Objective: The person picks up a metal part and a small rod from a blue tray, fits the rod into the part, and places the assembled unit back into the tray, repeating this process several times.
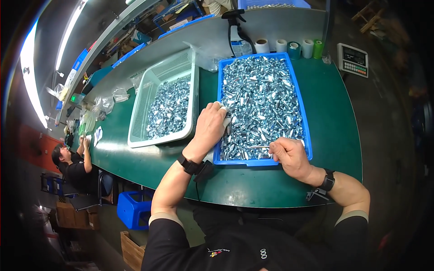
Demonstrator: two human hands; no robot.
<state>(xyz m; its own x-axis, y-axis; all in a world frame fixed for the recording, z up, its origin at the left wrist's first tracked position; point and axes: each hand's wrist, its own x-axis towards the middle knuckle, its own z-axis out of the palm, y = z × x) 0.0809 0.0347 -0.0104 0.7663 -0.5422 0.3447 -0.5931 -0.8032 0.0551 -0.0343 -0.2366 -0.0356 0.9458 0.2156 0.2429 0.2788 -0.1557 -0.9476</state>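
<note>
Hundreds of small metal pieces (pixel 262 99) fill one blue tray (pixel 253 163)

My right grip (pixel 293 159), at the tray's near right, is pinched closed, thumb against finger, with a thin rod (pixel 258 147) poking out leftward over the pieces. My left grip (pixel 209 126) is half curled at the tray's left edge; white stuff shows at its fingertips, but I cannot tell if it is held or worn.

Small pale lettering and a coloured emblem mark my dark shirt (pixel 194 248). A blue-and-white label wraps the spray bottle (pixel 242 48) behind the tray; the scale (pixel 354 58) at far right has a dark display and marked keys.

Under the tray spreads my green desk (pixel 334 135), glossy in places. A pale basket (pixel 195 86) of similar pieces stands left of the tray, and wrap rolls (pixel 280 45) line the back. Farther left, a co-worker (pixel 77 169) sits by the desk, near a blue stool (pixel 132 210). Tube lights (pixel 70 34) glow overhead.
</note>
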